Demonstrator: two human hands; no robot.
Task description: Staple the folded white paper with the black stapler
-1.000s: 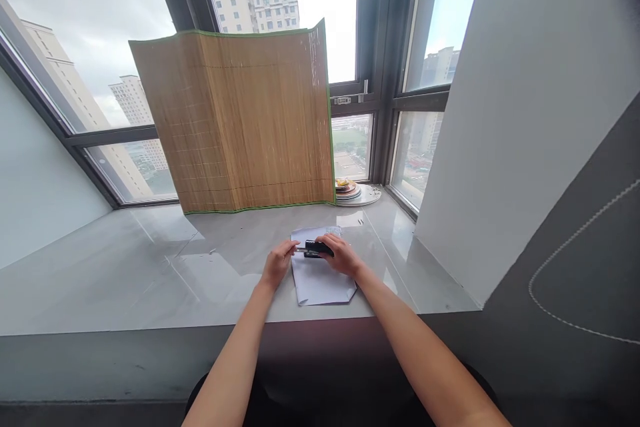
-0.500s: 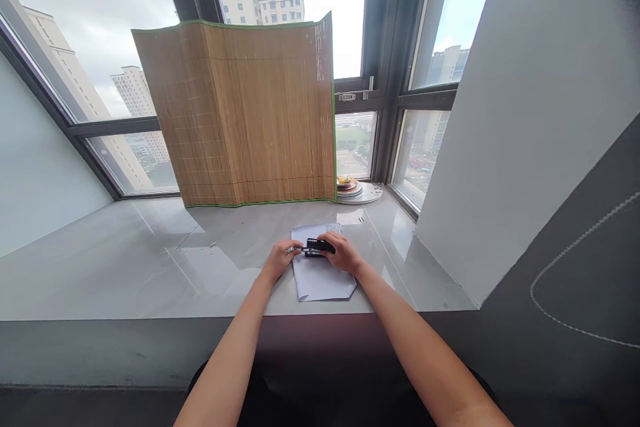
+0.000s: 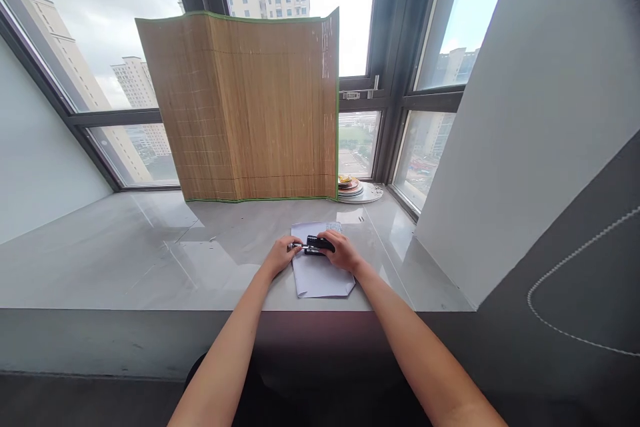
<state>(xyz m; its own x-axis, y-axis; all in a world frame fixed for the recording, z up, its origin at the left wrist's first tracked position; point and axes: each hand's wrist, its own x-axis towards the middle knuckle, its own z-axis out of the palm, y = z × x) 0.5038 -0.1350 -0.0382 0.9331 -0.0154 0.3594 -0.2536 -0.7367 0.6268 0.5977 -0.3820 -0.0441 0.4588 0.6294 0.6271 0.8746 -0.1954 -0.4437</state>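
A black stapler (image 3: 316,242) is held just over white paper sheets (image 3: 324,279) on the pale tiled sill. Around its right end my right hand (image 3: 342,250) is closed, fingers on top and thumb hidden or near the underside. My left hand (image 3: 283,255) pinches at the left end, where a thin silvery strip sticks out between the stapler's two black arms. The arms stand slightly apart. What exactly lies between the left fingertips is too small to make out fully. Small print shows at the paper's upper right corner.
Behind the paper a bamboo mat (image 3: 273,107) with green edging leans upright against the window. A stack of plates (image 3: 361,192) sits at its right. The sill's front edge (image 3: 150,310) runs below the paper, and a white wall (image 3: 500,113) rises at right.
The view has shifted slightly. The stapler's upper and lower arms appear a little further apart at the left end. Both hands keep their hold in nearly the same place.
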